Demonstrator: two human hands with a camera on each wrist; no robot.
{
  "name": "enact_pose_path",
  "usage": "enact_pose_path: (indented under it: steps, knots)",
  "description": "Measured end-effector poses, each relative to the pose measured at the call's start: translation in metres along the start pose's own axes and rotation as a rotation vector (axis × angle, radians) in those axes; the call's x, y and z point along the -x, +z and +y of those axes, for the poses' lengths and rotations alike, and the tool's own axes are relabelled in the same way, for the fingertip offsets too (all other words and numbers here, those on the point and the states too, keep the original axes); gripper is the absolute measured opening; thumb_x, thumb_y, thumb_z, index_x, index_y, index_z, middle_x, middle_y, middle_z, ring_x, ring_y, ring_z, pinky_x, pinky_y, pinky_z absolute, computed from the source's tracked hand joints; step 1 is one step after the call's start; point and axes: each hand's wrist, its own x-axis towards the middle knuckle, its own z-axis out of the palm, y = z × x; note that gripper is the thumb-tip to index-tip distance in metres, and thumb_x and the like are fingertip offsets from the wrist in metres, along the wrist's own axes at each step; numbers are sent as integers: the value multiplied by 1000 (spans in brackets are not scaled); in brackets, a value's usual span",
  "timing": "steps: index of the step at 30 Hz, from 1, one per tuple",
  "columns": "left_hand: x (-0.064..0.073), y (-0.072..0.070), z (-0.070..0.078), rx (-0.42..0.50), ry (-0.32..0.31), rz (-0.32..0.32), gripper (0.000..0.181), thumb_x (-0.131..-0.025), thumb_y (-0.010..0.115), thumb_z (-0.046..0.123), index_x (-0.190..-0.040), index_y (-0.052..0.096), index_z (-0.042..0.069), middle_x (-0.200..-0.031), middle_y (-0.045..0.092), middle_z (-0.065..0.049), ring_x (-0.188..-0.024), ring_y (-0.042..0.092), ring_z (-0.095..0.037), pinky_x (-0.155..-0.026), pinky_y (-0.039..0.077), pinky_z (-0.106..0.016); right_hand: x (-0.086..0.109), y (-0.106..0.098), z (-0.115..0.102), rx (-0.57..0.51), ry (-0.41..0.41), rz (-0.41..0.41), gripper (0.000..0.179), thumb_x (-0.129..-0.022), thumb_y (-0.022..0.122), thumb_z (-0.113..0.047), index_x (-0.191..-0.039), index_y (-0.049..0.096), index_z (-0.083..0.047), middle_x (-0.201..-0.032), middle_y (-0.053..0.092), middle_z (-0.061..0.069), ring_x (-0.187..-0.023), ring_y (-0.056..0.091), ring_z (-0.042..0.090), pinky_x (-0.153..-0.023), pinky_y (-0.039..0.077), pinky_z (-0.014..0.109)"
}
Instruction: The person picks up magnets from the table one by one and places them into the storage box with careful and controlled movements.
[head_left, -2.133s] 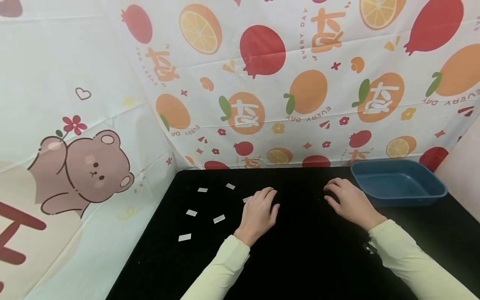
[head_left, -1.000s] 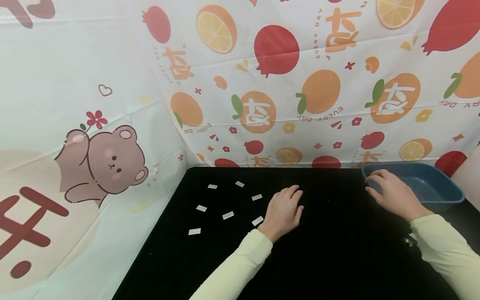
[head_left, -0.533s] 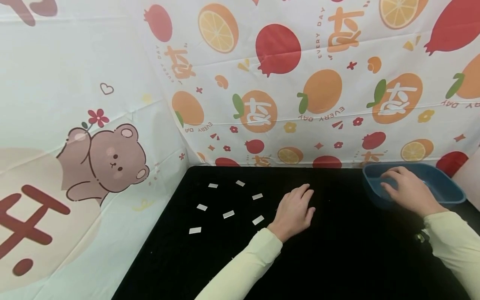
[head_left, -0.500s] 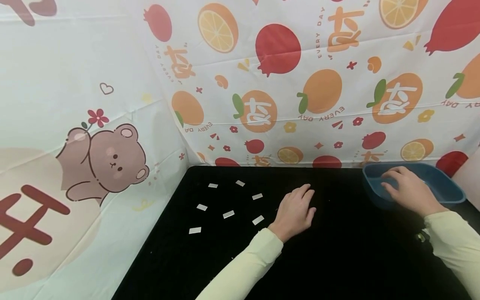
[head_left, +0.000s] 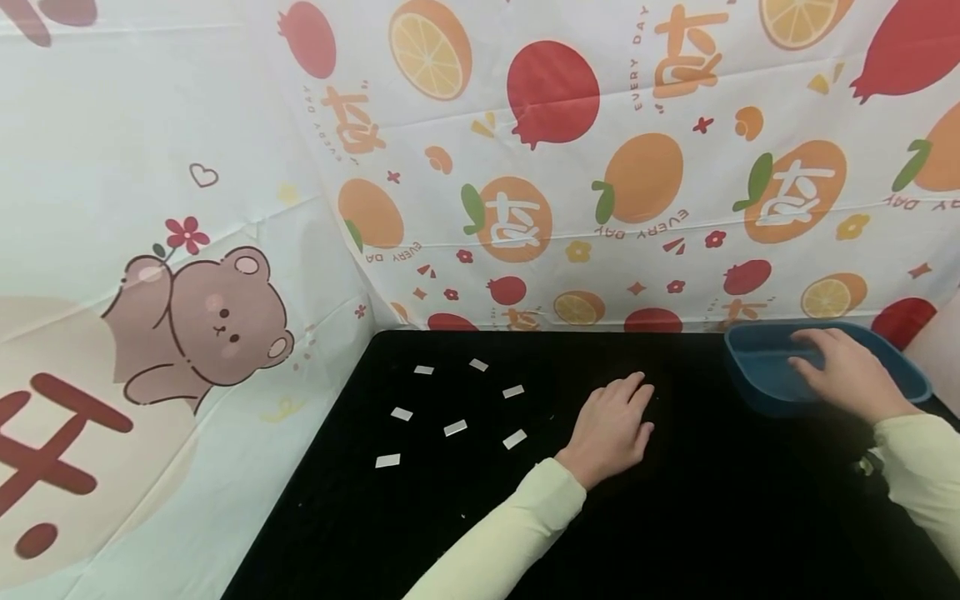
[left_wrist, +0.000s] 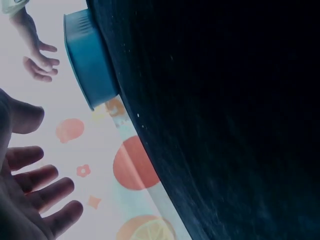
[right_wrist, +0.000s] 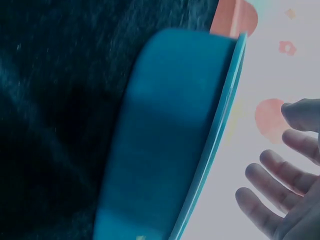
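In the head view my right hand point(head_left: 855, 375) is above the blue plastic basin point(head_left: 759, 379) at the table's back right. Its fingers are loosely bent, and the right wrist view shows nothing between the fingers point(right_wrist: 262, 172). My left hand point(head_left: 609, 429) hovers over the middle of the black table, relaxed and holding nothing. In the left wrist view its fingers point(left_wrist: 52, 192) are apart. Several small flat white rectangular pieces point(head_left: 455, 428) lie scattered to the left of that hand, the nearest piece point(head_left: 514, 439) just beside its wrist.
The black tabletop point(head_left: 675, 517) ends at the back against a hanging fruit-print cloth point(head_left: 570, 200). A pale cloth with a printed bear point(head_left: 225, 321) hangs along the left side. A few tiny light specks dot the black surface.
My right hand has moved right from over the table to above the basin. My left hand has shifted right, away from the white pieces, uncovering some of them.
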Motion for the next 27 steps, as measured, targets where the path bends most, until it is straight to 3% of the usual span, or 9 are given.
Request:
enact_pose_path:
  steps: [10,20,26,27]
  knots:
    - [-6,1,13,-6,0,-17,49,-98,57,41,-142,52,20,-151,49,1,-132,55,-12,-105,49,-29,-11,-1,32,80,141,60,39,-90,65,-11,-116,54,16,-110,53,42,-94,53,53,-78,44,67]
    - [-14,3,27,7,25,-31,48,-98,56,42,-142,53,21,-149,51,2,-131,56,-10,-103,50,-25,-1,-4,76,70,202,137,31,-89,60,-3,-108,54,21,-103,54,45,-82,54,52,-69,44,62]
    - [-16,7,36,20,38,-55,47,-98,55,42,-142,52,24,-149,50,3,-130,56,-9,-103,49,-23,8,0,96,-44,339,275,31,-91,48,0,-113,49,21,-111,50,45,-95,49,54,-77,42,60]
    - [-16,8,38,16,47,-55,47,-99,55,42,-142,52,24,-149,51,3,-129,56,-9,-103,49,-23,9,1,99,-78,369,301,32,-91,47,0,-115,49,21,-113,50,45,-92,50,50,-75,42,53]
